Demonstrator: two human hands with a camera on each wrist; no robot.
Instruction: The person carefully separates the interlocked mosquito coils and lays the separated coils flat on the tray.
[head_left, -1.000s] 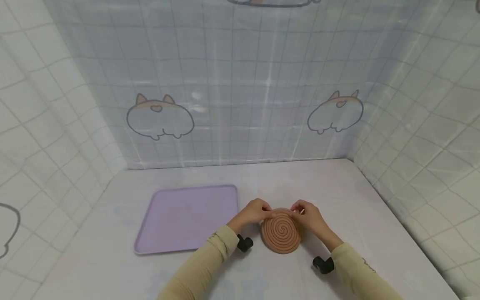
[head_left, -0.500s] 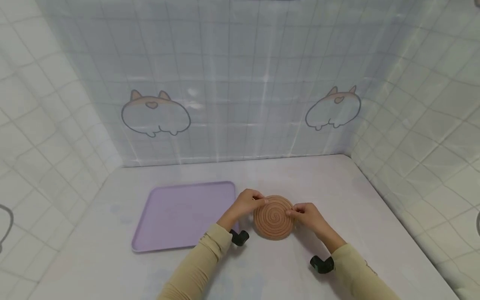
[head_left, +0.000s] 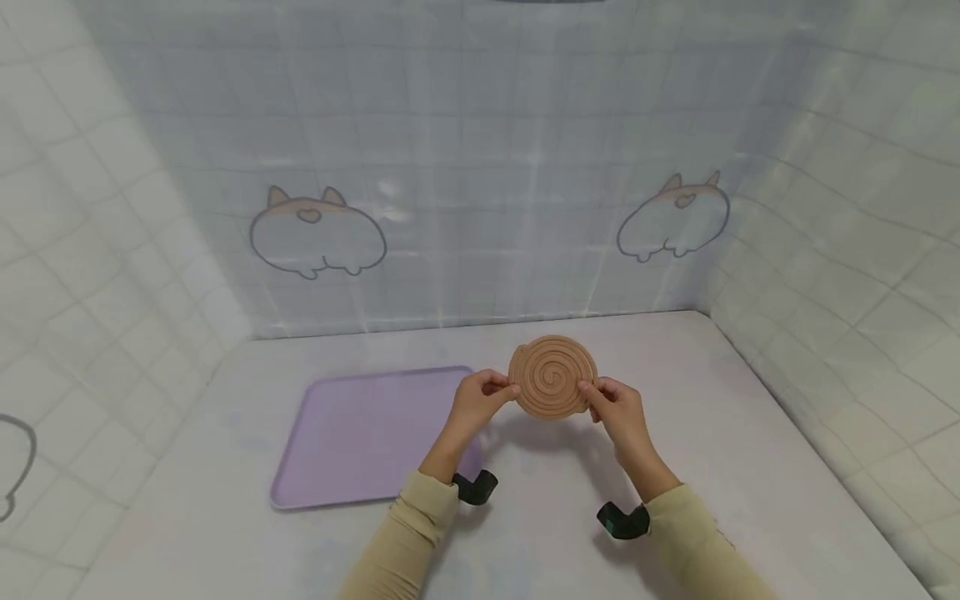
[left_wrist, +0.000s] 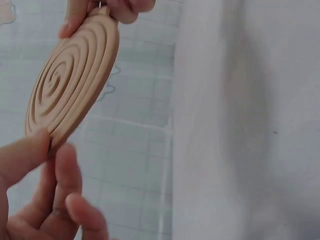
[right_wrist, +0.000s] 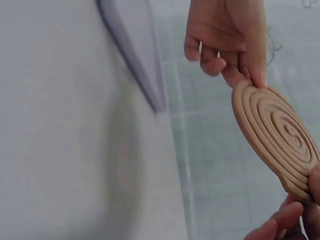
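A flat round tan disc (head_left: 553,377), which looks like a clay coil wound into a spiral, is held up off the table with its spiral face toward me. My left hand (head_left: 472,408) pinches its left edge between thumb and fingers. On the opposite side, my right hand (head_left: 624,417) pinches the lower right edge, thumb on the spiral face. In the left wrist view the disc (left_wrist: 72,75) is seen nearly edge-on, with the coil's rounded ridges showing. The right wrist view shows the disc (right_wrist: 275,135) tilted, with a coil end visible near my right fingers.
A shallow purple tray (head_left: 360,442) lies on the table to the left, partly behind my left hand and forearm. The pale table (head_left: 555,533) is bounded by a back wall (head_left: 480,208) and side walls covered in gridded sheeting. Black wrist cameras (head_left: 625,521) sit below both wrists.
Both hands have raised the disc from the table and tipped it upright. The right hand has shifted from the far edge to the right side, the left hand to the left side.
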